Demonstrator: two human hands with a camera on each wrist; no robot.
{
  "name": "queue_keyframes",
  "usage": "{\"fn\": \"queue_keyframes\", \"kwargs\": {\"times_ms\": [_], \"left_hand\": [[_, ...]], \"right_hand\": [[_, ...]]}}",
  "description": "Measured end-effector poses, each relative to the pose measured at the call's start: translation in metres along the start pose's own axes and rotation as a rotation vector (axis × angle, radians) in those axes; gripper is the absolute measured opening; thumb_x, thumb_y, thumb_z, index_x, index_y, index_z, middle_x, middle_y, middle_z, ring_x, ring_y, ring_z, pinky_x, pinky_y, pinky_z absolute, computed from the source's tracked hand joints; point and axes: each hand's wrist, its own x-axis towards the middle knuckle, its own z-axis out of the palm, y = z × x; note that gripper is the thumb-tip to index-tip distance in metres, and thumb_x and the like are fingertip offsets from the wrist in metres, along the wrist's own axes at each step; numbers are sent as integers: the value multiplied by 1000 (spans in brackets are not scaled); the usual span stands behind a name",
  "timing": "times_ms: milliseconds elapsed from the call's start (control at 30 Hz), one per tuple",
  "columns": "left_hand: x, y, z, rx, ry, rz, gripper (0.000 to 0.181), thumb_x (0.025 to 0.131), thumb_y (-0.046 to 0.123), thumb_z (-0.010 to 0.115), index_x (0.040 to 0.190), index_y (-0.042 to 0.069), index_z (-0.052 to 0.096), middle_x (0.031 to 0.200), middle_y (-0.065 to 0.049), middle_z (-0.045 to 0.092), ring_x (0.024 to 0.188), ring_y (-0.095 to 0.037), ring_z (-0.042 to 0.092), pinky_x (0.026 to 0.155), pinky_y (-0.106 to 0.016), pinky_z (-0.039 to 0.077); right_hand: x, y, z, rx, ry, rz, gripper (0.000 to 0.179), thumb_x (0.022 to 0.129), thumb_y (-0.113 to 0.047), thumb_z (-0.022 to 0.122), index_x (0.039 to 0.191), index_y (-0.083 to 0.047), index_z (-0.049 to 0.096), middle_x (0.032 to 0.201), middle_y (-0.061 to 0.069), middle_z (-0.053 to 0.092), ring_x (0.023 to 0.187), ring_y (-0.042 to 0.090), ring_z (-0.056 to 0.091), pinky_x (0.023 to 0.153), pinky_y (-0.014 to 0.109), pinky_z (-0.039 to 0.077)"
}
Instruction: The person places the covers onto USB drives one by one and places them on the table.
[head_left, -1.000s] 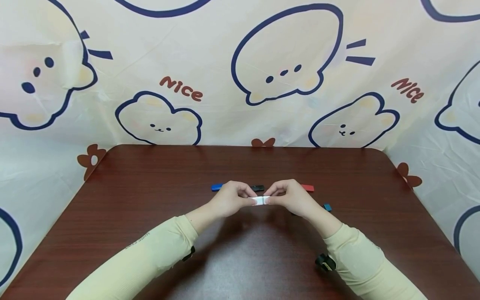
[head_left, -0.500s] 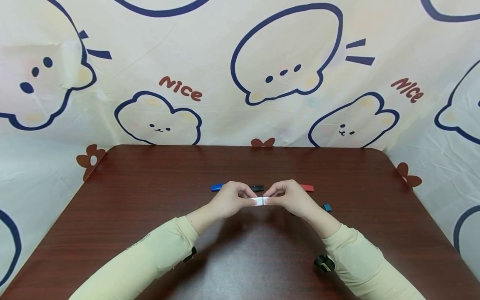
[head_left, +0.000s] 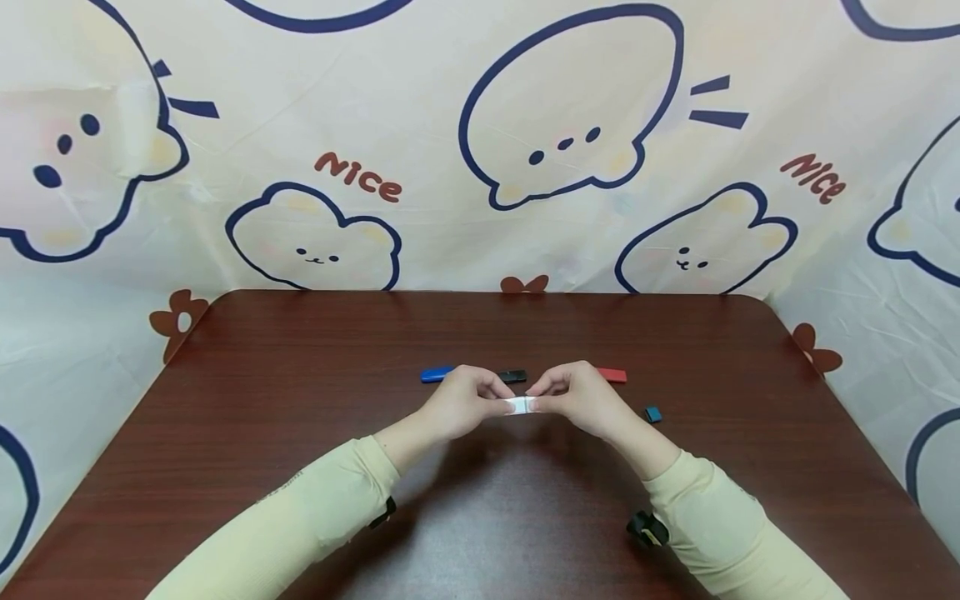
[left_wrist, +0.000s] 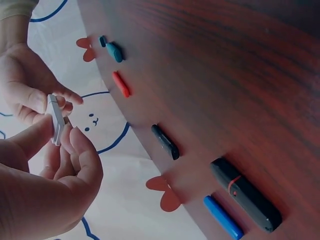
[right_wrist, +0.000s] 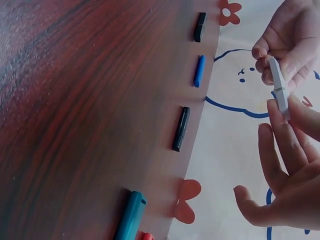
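Between both hands, above the table, is a small flat white stick, like a capped USB flash drive [head_left: 519, 406], with a thin dark seam across it. My left hand [head_left: 467, 403] pinches its longer part between thumb and fingers. The shorter end, past the seam, is pinched by my right hand [head_left: 579, 398]. Seen from the right wrist, the white flash drive [right_wrist: 277, 82] runs straight from one hand to the other, its two parts in line. Fingertips cover both of its ends.
Behind the hands on the brown table [head_left: 337, 342] lie a blue stick [head_left: 435, 375], a black one [head_left: 513, 377] and a red one [head_left: 612, 375]. A teal stick [left_wrist: 114, 52] has a small teal piece [left_wrist: 102, 41] beside it. A larger black stick [left_wrist: 245, 195] shows a red band.
Both hands keep the same pinch on the white flash drive and sit very slightly lower in the head view. The backdrop has shifted a little to the left in that view.
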Motion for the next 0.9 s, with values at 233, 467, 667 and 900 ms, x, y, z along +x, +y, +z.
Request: {"fn": "queue_keyframes", "kwargs": {"times_ms": [233,467,667,900], "left_hand": [[0,0,0,1,10,13,6,81,10,71,85,5,72,80,-4,66,75,-15,55,64,-24,50],[1,-3,2,12,25,38,7,82,11,70,87,7,72,85,-4,67,78,-14,55,66,-24,49],[1,-6,5,110,51,145,9,84,13,69,91,9,72,85,-3,67,73,-14,51,60,-23,45],[-6,-2,12,383,138,297,15,79,14,75,92,9,72,90,-2,65,71,-11,55,62,-21,46]], "right_hand": [[-1,-1,1,18,12,11,8,80,-5,71,86,0,72,84,12,71,74,15,58,67,31,50],[-1,-1,4,29,35,41,9,80,-6,71,86,0,73,84,12,72,74,15,59,70,38,52],[1,0,4,77,50,104,12,80,-7,71,88,1,72,85,12,72,73,12,60,74,38,52],[3,0,5,98,29,142,13,81,-8,70,90,1,72,87,13,72,76,18,63,75,37,52]]}}
